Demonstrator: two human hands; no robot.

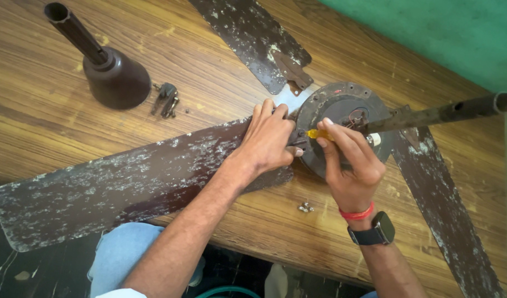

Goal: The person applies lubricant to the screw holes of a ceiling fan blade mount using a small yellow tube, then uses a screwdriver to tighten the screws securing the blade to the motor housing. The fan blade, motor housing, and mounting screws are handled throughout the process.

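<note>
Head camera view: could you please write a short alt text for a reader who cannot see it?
Seen from above, a person's left hand presses on a worn brown ceiling fan blade where it meets the round motor hub, while the right hand holds a yellow-handled screwdriver at that joint. The fan lies on a wooden table, with loose screws and a brown canopy cup nearby.

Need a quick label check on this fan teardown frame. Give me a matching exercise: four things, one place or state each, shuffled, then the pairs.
1. screwdriver
2. canopy cup
3. loose screws
4. left hand

A. upright at far left of table
B. on table near the right wrist
C. pressing on a blade's inner end
D. held in right hand, at the hub

Pairs: 1-D, 2-A, 3-B, 4-C
</note>
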